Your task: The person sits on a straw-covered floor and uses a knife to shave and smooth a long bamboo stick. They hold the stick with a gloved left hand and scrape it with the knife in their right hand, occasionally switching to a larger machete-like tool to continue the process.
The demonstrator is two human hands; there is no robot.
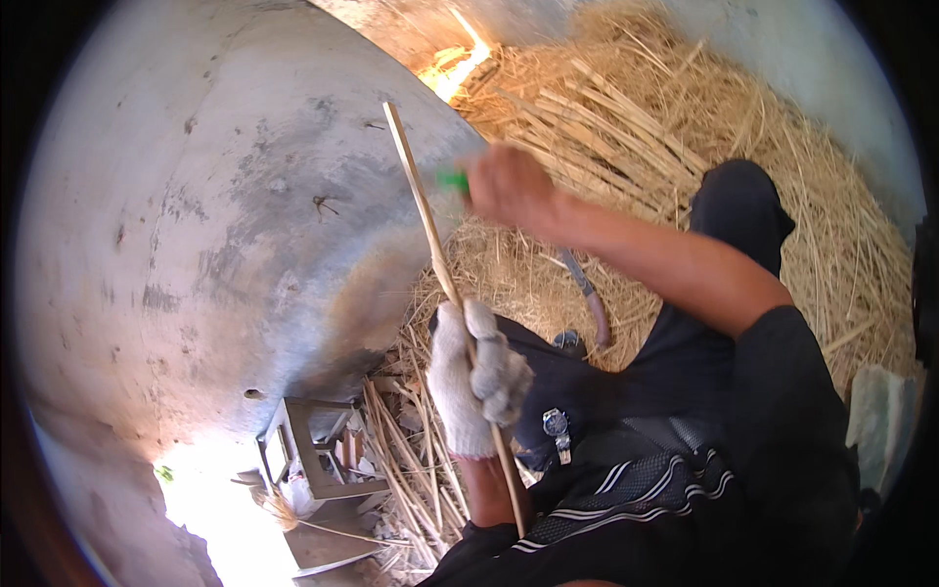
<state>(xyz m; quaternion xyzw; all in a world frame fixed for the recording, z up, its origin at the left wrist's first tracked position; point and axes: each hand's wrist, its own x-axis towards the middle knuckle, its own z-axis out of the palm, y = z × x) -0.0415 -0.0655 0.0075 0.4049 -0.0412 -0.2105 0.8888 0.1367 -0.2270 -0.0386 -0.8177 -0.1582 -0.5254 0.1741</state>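
Observation:
In a white knitted glove, my left hand (479,372) is closed around a long, pale bamboo strip (419,196). The strip slants from beside my left forearm up toward the wall, and its upper part looks thinner and squared off. My bare right hand (511,184) is closed on a small green-handled tool (453,180), a short way right of the strip's upper part. Motion smears the hand and tool, and I cannot make out a blade. Below my right forearm, a curved knife (593,308) with a brown handle lies on the shavings.
Shavings (831,245) cover the floor, with a pile of split strips (611,127) at the back. Left stands a curved plastered wall (245,196). A small open frame (308,460) holds debris near more strips (411,460). A wristwatch (557,427) rests against my dark clothing.

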